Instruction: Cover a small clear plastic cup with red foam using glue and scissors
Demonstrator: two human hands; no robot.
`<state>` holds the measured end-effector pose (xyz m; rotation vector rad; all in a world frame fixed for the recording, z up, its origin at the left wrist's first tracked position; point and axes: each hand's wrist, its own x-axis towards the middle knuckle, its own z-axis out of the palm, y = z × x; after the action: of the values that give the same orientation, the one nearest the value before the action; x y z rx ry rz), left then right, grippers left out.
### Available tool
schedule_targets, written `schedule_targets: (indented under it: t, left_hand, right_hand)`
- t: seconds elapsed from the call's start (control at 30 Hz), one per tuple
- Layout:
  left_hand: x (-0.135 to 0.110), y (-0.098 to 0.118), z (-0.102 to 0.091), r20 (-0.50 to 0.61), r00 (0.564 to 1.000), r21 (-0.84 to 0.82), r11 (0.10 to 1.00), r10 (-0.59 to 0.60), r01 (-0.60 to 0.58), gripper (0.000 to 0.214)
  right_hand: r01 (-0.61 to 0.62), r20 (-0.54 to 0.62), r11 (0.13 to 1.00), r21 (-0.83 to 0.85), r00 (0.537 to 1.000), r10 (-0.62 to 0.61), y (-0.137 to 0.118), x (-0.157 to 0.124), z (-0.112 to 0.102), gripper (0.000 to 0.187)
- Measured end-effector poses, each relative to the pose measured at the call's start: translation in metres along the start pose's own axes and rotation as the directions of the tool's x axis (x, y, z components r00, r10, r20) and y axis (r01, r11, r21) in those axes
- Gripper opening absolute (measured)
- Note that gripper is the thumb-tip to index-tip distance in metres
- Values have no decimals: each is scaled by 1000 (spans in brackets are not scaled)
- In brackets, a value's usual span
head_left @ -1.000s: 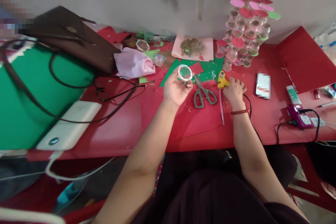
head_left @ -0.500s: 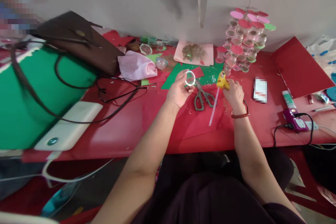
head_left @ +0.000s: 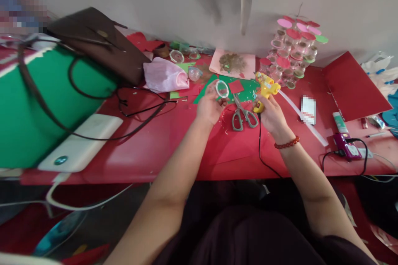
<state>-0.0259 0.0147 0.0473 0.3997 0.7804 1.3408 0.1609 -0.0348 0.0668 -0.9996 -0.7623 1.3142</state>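
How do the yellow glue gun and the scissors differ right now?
The glue gun is bright yellow; the scissors have dull grey handles. The glue gun is held in the right hand, while the scissors lie loose with their handles apart. The glue gun has a black cord; the scissors have none. Both are hand tools.

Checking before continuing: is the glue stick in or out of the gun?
Partly in: the glue stick juts from the back of the yellow glue gun.
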Motion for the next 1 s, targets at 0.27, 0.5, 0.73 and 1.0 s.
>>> schedule_targets:
  t: [0.27,0.5,0.73,1.0]
  left_hand:
    - [3,-7,0,2,998,34,998,-61,61,16]
    - [-5,-12,5,22,988,33,987,-155,154,22]
    - [-9,-12,11,0,982,37,982,-187,187,29]
    - [-5,-16,5,38,983,84,981,-180,176,19]
  right_hand:
    - [80,196,957,-279,980,-25,19,-8,-15,42]
    - [140,241,938,-317,968,-63,19,-11,-22,48]
    - [153,275,929,-338,960,-58,30,-10,-22,58]
    - [146,259,923,-355,964,-53,36,-8,-22,64]
